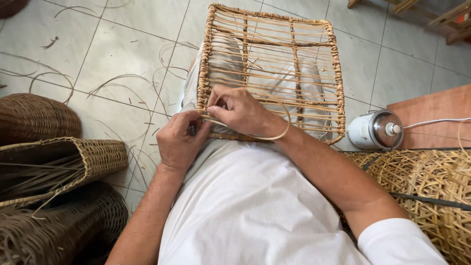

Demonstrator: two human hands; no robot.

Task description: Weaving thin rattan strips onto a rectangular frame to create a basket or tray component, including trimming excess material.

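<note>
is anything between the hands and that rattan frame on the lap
Nothing visible is. The left hand grips the near left corner of the rattan frame directly, and the right hand pinches a loose rattan strip against the same edge. Both hands touch the frame.

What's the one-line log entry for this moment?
left hand: grips rattan frame corner | right hand: pinches rattan strip at frame edge | frame: on lap

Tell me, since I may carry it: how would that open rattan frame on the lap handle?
The rattan frame is probably light: mostly gaps between thin rods. Likely stiff, given its wrapped rim. The loose strip curves by the right hand, so it looks floppy.
</note>
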